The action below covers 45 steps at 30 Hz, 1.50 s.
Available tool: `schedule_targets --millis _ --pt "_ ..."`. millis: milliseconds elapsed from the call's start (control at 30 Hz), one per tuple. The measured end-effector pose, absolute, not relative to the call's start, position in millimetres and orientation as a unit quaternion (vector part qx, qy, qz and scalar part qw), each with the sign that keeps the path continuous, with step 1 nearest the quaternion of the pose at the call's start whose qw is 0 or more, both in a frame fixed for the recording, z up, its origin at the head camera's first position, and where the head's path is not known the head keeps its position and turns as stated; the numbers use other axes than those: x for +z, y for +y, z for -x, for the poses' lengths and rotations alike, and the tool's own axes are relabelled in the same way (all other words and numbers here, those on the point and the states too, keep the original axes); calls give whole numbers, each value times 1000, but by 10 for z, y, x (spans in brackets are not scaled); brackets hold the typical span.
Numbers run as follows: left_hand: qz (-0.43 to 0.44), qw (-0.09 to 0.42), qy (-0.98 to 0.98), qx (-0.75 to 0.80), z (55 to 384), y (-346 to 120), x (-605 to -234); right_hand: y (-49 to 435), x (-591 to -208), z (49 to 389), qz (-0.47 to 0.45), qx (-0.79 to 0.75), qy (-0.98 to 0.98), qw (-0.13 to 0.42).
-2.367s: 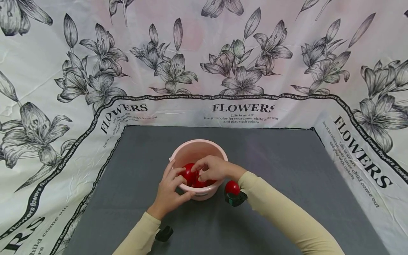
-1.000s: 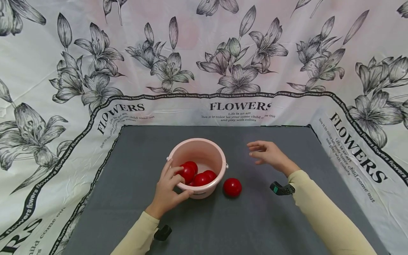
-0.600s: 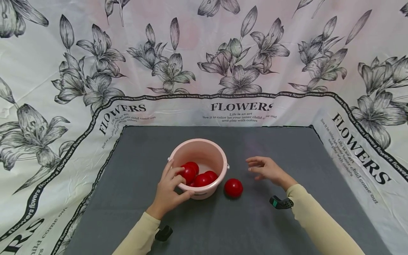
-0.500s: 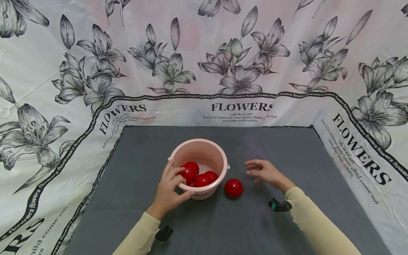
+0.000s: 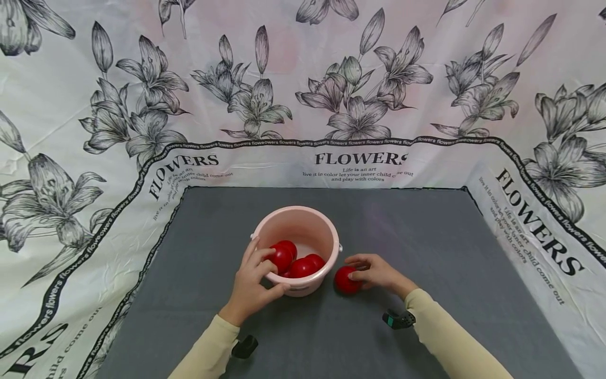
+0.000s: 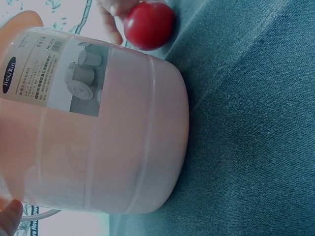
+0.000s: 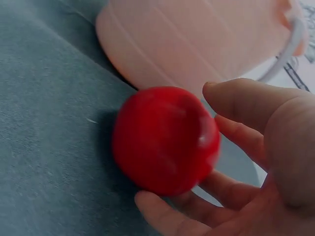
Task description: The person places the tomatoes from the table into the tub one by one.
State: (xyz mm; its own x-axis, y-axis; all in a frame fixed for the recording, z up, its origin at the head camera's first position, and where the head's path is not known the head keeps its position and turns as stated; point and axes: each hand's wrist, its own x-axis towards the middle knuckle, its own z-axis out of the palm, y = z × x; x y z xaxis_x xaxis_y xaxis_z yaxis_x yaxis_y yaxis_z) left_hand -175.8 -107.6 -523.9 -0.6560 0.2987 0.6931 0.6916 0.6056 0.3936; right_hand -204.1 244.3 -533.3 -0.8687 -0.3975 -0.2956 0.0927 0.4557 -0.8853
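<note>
A pink plastic bucket (image 5: 310, 218) stands upright on the dark table, holding several shiny red apples (image 5: 303, 267). My left hand (image 5: 253, 281) grips the bucket's near-left rim, its thumb on the front and fingers reaching over the edge by the apples inside. To the right of the bucket, one more red apple (image 5: 345, 281) lies on the cloth. My right hand (image 5: 376, 271) is at this apple's right side. In the right wrist view, thumb and fingers spread about the apple (image 7: 165, 142), with the thumb tip right at its edge.
A dark grey cloth (image 5: 426, 237) covers the table, bordered by a white flower-print sheet (image 5: 265, 168) with lettering that rises behind it. The bucket has a pale handle (image 7: 285, 51) and a printed label (image 6: 54, 69). Each wrist wears a black band.
My right hand came out of the bucket, moved off to the right, then came down and left to the apple beside the bucket. The left hand has stayed on the rim.
</note>
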Motion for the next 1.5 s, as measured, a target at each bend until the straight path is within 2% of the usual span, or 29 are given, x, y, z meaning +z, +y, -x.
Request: schedule_targets --millis 500,900,1167,1500 --pt "291 299 -846 -333 1756 -1073 -5248 2349 -5348 2021 98 -493 835 223" --pt "290 294 -845 -339 1754 -1064 -5242 2463 -5261 2011 88 -507 833 204" --pt "291 292 -844 -343 1756 -1063 -5239 2713 -4946 2120 75 -484 857 160" --pt "290 297 -845 -337 1756 -1062 -5247 2861 -4325 2313 65 -465 875 117"
